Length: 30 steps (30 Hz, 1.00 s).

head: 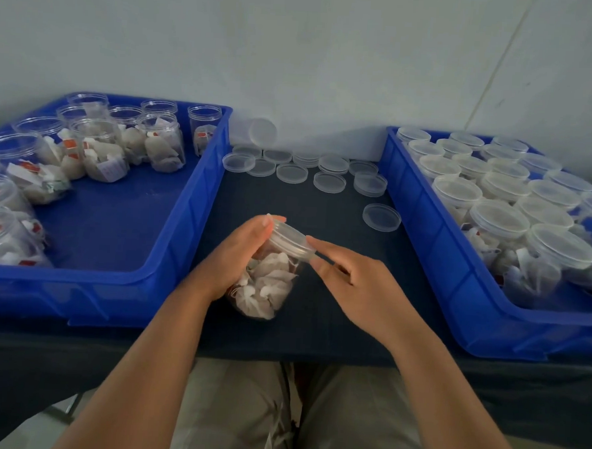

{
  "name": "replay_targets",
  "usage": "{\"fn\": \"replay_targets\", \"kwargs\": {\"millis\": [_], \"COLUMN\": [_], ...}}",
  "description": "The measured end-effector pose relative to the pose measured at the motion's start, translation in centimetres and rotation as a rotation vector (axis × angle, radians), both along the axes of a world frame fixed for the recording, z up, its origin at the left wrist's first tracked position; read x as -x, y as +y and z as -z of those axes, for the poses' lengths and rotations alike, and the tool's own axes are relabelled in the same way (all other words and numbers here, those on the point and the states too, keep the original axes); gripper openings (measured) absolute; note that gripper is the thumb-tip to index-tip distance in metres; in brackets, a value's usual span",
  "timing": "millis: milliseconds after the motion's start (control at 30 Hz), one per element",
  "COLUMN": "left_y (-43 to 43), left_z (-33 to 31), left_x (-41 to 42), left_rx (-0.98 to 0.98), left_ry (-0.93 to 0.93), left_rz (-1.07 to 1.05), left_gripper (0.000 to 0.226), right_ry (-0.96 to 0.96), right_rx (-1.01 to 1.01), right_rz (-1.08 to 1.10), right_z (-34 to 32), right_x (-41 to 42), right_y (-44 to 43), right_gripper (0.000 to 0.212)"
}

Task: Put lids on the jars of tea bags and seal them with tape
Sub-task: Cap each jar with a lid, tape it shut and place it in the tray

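A clear plastic jar (267, 288) full of white tea bags is tilted over the dark table, its top leaning away and to the right. A clear lid (292, 239) sits on its mouth. My left hand (238, 255) grips the jar's left side, fingertips reaching the lid's rim. My right hand (356, 282) is at the lid's right edge, fingers nearly straight and touching the rim. No tape is in view.
A blue tray (169, 252) on the left holds several open jars of tea bags (103, 152). A blue tray (433, 252) on the right holds several lidded jars (500, 218). Loose clear lids (329, 182) lie on the dark table (316, 328) behind my hands, one (381, 217) nearer.
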<state>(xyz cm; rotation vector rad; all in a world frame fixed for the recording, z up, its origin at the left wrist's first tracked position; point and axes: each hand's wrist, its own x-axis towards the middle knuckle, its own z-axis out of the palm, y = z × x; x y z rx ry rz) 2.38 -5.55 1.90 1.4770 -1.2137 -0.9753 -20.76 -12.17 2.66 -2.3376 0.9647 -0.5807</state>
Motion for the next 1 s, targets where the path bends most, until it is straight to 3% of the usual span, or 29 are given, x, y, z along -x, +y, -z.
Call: {"fn": "replay_targets", "kwargs": {"millis": [67, 167, 333, 400, 467, 533, 633, 867, 1000], "left_y": [0.0, 0.7, 1.1, 0.6, 0.1, -0.3, -0.5, -0.3, -0.9], "left_z": [0.3, 0.5, 0.9, 0.8, 0.6, 0.4, 0.1, 0.7, 1.0], "left_x": [0.6, 2.0, 4.8, 4.9, 4.1, 3.0, 2.0, 1.5, 1.7], "left_rx": [0.083, 0.245, 0.152, 0.145, 0.126, 0.122, 0.155, 0.223, 0.22], "left_ry": [-0.122, -0.263, -0.445, -0.461, -0.396, -0.339, -0.301, -0.269, -0.208], "left_rz": [-0.085, -0.341, -0.4, -0.416, -0.395, -0.376, -0.327, -0.271, -0.355], "left_gripper": [0.06, 0.046, 0.108, 0.115, 0.111, 0.105, 0.088, 0.091, 0.078], "right_ry": [-0.025, -0.043, 0.024, 0.03, -0.008, -0.053, -0.019, 0.066, 0.09], "right_rx": [0.022, 0.055, 0.16, 0.131, 0.005, -0.115, -0.14, -0.063, 0.016], "right_rz": [0.055, 0.117, 0.151, 0.157, 0.159, 0.121, 0.026, -0.004, 0.042], "right_z": [0.3, 0.5, 0.2, 0.1, -0.1, -0.3, -0.9, -1.7, -2.2], "right_x": [-0.4, -0.7, -1.2, -1.4, -1.3, -1.1, -1.0, -1.5, -1.7], "right_y": [0.5, 1.4, 2.3, 2.4, 2.2, 2.0, 1.8, 1.9, 3.2], "right_gripper": [0.045, 0.047, 0.048, 0.055, 0.057, 0.039, 0.011, 0.025, 0.022]}}
